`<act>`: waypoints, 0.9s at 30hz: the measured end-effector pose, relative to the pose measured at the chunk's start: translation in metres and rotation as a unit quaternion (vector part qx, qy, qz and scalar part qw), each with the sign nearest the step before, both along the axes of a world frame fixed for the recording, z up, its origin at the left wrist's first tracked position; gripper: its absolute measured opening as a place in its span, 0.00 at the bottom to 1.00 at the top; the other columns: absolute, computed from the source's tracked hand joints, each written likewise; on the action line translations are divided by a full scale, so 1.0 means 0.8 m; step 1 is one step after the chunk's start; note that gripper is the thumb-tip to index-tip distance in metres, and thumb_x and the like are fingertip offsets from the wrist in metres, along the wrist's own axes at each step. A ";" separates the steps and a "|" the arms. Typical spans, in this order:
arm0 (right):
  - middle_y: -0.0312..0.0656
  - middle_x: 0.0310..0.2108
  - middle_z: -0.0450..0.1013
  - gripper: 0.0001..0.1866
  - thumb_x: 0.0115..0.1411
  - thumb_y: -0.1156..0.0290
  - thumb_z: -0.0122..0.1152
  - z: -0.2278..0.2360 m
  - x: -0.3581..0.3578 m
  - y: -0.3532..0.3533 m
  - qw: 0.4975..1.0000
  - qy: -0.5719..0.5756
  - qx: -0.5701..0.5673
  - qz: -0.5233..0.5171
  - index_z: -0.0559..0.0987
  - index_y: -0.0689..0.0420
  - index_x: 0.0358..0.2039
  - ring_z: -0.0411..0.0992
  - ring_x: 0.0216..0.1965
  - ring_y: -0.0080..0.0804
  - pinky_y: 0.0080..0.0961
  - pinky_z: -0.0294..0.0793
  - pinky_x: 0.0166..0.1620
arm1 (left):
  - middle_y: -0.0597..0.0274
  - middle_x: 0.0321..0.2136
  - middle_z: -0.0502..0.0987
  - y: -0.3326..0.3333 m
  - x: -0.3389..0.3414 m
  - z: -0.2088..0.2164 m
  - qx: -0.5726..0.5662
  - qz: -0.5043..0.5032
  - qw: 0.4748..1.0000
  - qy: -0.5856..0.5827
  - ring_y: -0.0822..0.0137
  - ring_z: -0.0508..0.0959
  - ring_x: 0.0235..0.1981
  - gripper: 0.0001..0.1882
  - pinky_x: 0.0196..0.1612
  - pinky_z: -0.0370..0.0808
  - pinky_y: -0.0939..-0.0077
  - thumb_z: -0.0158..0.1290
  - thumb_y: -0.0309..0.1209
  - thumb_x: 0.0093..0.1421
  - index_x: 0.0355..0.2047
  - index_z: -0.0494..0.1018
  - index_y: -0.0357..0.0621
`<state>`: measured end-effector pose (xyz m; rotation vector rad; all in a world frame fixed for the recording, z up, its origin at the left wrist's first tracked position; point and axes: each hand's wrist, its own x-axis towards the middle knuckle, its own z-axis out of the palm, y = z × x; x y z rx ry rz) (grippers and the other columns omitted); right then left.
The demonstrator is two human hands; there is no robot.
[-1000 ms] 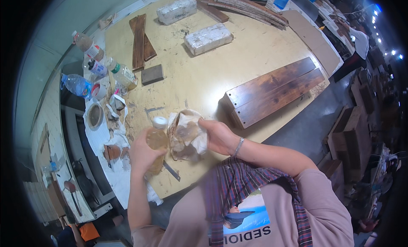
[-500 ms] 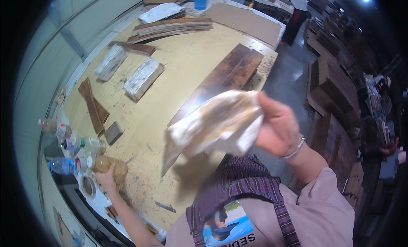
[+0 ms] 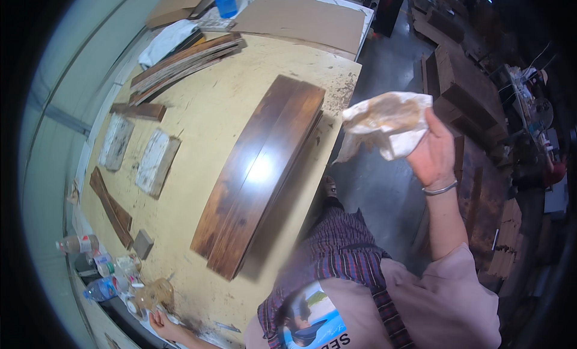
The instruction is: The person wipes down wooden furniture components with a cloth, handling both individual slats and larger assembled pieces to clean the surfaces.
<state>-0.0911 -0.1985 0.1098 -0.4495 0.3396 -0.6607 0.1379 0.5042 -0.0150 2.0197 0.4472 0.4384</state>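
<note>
Carries the stained white cloth (image 3: 390, 123) farther right than half a second ago, pinched in the right grip (image 3: 434, 149) above the grey floor (image 3: 368, 186), beyond the counter (image 3: 204, 120). Draws the left grip (image 3: 163, 327) off the amber bottle (image 3: 156, 293), fingers looking loosely parted with nothing visible in them; leaves the bottle just past those fingers, beside other plastic bottles (image 3: 101, 289). Keeps the brown wooden piece (image 3: 264, 174) left of the right grip, clear of the cloth. Seems done with setting down the bottle. Shows a glossy, dark-stained top on the wood, uneven in tone; cannot tell whether any surface is left untreated.
</note>
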 end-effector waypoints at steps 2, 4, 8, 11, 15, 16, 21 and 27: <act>0.53 0.61 0.66 0.25 0.71 0.61 0.45 -0.039 0.012 -0.025 0.999 0.011 0.020 0.044 0.63 0.64 0.62 0.66 0.61 0.48 0.49 0.64 0.64 | 0.50 0.54 0.73 -0.105 -0.015 0.049 -0.042 -0.064 0.997 0.012 0.59 0.74 0.54 0.25 0.58 0.70 0.66 0.54 0.30 0.66 0.61 0.65 0.32; 0.50 0.60 0.67 0.23 0.70 0.63 0.46 -0.083 0.037 -0.036 0.989 0.107 0.074 0.073 0.64 0.63 0.61 0.66 0.62 0.46 0.48 0.62 0.66 | 0.47 0.57 0.71 -0.260 0.010 0.099 -0.079 -0.212 0.973 0.034 0.58 0.71 0.59 0.25 0.61 0.67 0.64 0.46 0.37 0.71 0.61 0.65 0.32; 0.46 0.57 0.71 0.20 0.70 0.63 0.49 -0.185 0.080 -0.069 0.948 0.172 0.179 0.197 0.68 0.59 0.58 0.69 0.58 0.40 0.41 0.65 0.61 | 0.48 0.65 0.64 -0.499 0.103 0.092 -0.119 -0.515 0.840 0.121 0.56 0.63 0.67 0.35 0.68 0.57 0.59 0.34 0.53 0.73 0.66 0.60 0.35; 0.44 0.41 0.77 0.15 0.70 0.63 0.47 -0.224 0.116 -0.079 0.927 0.241 0.182 0.220 0.73 0.61 0.47 0.76 0.42 0.36 0.35 0.73 0.49 | 0.49 0.65 0.65 -0.638 0.156 0.050 -0.103 -0.571 0.762 0.288 0.58 0.61 0.68 0.40 0.70 0.54 0.63 0.30 0.59 0.71 0.67 0.59 0.35; 0.43 0.31 0.75 0.12 0.71 0.66 0.46 -0.240 0.147 -0.073 0.918 0.276 0.217 0.181 0.73 0.61 0.39 0.75 0.33 0.33 0.30 0.74 0.41 | 0.52 0.66 0.63 -0.722 0.195 0.016 -0.047 -0.512 0.696 0.501 0.61 0.60 0.67 0.45 0.69 0.54 0.70 0.28 0.65 0.69 0.67 0.58 0.37; 0.42 0.32 0.75 0.11 0.71 0.66 0.46 -0.241 0.146 -0.079 0.915 0.257 0.239 0.199 0.73 0.60 0.39 0.75 0.34 0.31 0.30 0.74 0.42 | 0.53 0.66 0.63 -0.722 0.199 0.010 -0.042 -0.502 0.697 0.511 0.62 0.61 0.67 0.46 0.68 0.55 0.71 0.27 0.66 0.68 0.67 0.59 0.38; 0.39 0.34 0.72 0.10 0.70 0.67 0.48 -0.247 0.152 -0.083 0.902 0.200 0.293 0.247 0.73 0.60 0.38 0.72 0.35 0.26 0.27 0.72 0.41 | 0.53 0.65 0.63 -0.705 0.204 0.005 -0.075 -0.426 0.700 0.569 0.60 0.62 0.66 0.48 0.66 0.61 0.66 0.29 0.69 0.66 0.68 0.57 0.38; 0.36 0.31 0.70 0.13 0.71 0.66 0.48 -0.255 0.171 -0.077 0.920 0.170 0.265 0.235 0.75 0.61 0.33 0.69 0.34 0.22 0.25 0.69 0.39 | 0.56 0.61 0.69 -0.718 0.202 0.007 -0.092 -0.393 0.716 0.569 0.60 0.71 0.59 0.46 0.61 0.68 0.63 0.36 0.69 0.64 0.67 0.60 0.42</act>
